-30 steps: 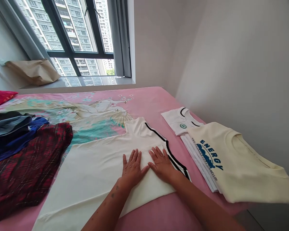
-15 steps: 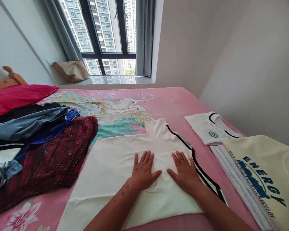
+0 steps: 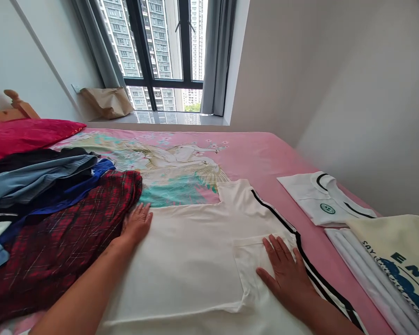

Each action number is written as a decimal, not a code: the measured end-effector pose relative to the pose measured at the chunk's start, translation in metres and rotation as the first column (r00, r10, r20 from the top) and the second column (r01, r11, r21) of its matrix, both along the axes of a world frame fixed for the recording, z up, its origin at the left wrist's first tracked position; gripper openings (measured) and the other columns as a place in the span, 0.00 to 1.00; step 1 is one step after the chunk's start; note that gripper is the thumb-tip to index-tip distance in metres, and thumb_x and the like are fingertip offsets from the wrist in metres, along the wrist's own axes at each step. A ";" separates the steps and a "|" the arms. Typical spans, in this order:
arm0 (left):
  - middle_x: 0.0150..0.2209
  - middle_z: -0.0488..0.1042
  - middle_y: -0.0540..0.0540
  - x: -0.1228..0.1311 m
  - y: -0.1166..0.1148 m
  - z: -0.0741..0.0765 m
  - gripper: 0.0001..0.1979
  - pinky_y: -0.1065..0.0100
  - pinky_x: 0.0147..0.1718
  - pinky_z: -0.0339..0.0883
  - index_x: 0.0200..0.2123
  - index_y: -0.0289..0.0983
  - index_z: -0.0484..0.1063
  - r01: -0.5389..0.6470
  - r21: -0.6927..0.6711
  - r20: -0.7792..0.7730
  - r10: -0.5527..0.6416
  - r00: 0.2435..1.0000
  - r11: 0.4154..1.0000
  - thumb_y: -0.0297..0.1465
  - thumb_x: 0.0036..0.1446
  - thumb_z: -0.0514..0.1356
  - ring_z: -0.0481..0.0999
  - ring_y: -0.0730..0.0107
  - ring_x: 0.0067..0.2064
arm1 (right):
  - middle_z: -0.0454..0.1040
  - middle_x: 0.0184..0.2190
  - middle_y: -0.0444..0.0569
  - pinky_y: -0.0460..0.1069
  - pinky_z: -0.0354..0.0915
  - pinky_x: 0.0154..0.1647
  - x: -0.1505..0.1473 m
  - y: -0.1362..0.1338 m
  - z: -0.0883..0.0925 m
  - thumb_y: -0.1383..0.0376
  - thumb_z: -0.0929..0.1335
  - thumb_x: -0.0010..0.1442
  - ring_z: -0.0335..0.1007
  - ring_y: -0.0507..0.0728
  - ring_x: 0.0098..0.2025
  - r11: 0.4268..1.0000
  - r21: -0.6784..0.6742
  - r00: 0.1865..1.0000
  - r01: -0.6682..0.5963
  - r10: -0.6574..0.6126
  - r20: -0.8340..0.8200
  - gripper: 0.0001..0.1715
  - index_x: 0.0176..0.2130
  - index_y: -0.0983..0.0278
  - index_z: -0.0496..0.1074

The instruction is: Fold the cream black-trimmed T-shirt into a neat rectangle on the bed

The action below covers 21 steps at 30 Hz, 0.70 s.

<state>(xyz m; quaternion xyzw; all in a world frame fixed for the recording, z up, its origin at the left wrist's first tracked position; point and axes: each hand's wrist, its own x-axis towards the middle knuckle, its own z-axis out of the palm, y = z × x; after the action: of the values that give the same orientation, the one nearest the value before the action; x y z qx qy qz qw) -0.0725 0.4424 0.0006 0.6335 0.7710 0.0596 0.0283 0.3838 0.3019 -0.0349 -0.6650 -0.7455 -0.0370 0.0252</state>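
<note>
A white T-shirt [image 3: 192,260] with black stripes along its right side lies spread across the bed, its sleeve pointing away from me. My left hand [image 3: 137,224] is at the shirt's far left corner, beside the red plaid garment; its fingers are stretched out and hold nothing. Flat on the shirt's chest pocket [image 3: 247,260], near the black trim, rests my right hand [image 3: 286,270] with fingers spread. The shirt's near edge runs out of view at the bottom.
Left of the shirt lies a heap of clothes with a red plaid garment [image 3: 80,232] on the near side. On the right are a folded white shirt [image 3: 321,200] and a cream shirt [image 3: 398,237] with blue lettering. A paper bag [image 3: 108,102] sits by the window.
My left hand has moved left and away from me, from the shirt's middle to its far left corner. My right hand stays by the pocket. The view has shifted slightly.
</note>
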 end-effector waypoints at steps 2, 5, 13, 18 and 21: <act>0.65 0.52 0.38 -0.005 0.011 -0.009 0.25 0.44 0.58 0.47 0.61 0.37 0.55 -0.038 0.046 0.016 0.037 0.999 0.998 0.34 0.61 0.40 0.51 0.55 0.64 | 0.49 0.65 0.52 0.68 0.40 0.62 0.001 0.001 0.008 0.41 0.55 0.57 0.41 0.66 0.66 1.000 -0.015 1.000 -0.004 0.004 -0.003 0.44 0.64 0.62 0.51; 0.63 0.55 0.40 -0.007 0.019 -0.022 0.25 0.42 0.56 0.49 0.59 0.40 0.58 -0.063 0.129 0.033 0.060 0.998 0.990 0.32 0.59 0.43 0.54 0.54 0.62 | 0.61 0.59 0.54 0.67 0.53 0.56 0.004 0.021 0.036 0.42 0.59 0.55 0.54 0.68 0.60 0.993 -0.107 0.998 -0.056 0.054 -0.016 0.38 0.58 0.58 0.62; 0.57 0.65 0.39 -0.018 0.024 -0.037 0.24 0.58 0.58 0.54 0.52 0.36 0.68 0.026 0.320 0.034 -0.039 0.999 0.947 0.29 0.54 0.46 0.62 0.58 0.58 | 0.66 0.54 0.53 0.51 0.57 0.55 -0.008 0.200 0.078 0.64 0.57 0.61 0.58 0.57 0.57 0.987 -0.002 0.985 -0.163 0.163 0.053 0.23 0.54 0.66 0.63; 0.52 0.69 0.41 -0.022 0.026 -0.040 0.23 0.60 0.58 0.54 0.48 0.34 0.72 0.074 0.387 0.075 -0.111 0.991 0.919 0.28 0.52 0.46 0.65 0.60 0.54 | 0.54 0.63 0.50 0.57 0.46 0.62 -0.035 0.284 0.052 0.68 0.57 0.59 0.42 0.59 0.65 0.982 -0.111 0.970 -0.151 0.169 0.176 0.31 0.61 0.63 0.53; 0.49 0.71 0.44 -0.020 0.024 -0.037 0.22 0.61 0.55 0.58 0.46 0.36 0.73 0.056 0.379 0.106 -0.104 0.989 0.924 0.28 0.50 0.48 0.66 0.59 0.51 | 0.61 0.58 0.55 0.64 0.43 0.60 -0.043 0.308 0.046 0.66 0.61 0.55 0.51 0.64 0.61 0.978 -0.172 0.964 -0.117 0.154 0.218 0.31 0.58 0.64 0.59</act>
<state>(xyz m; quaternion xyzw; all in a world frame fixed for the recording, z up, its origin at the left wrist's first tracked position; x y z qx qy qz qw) -0.0924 0.4659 -0.0362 0.6532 0.7155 0.2440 -0.0429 0.3408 0.6096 0.0107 -0.6035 -0.7878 -0.0526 -0.1115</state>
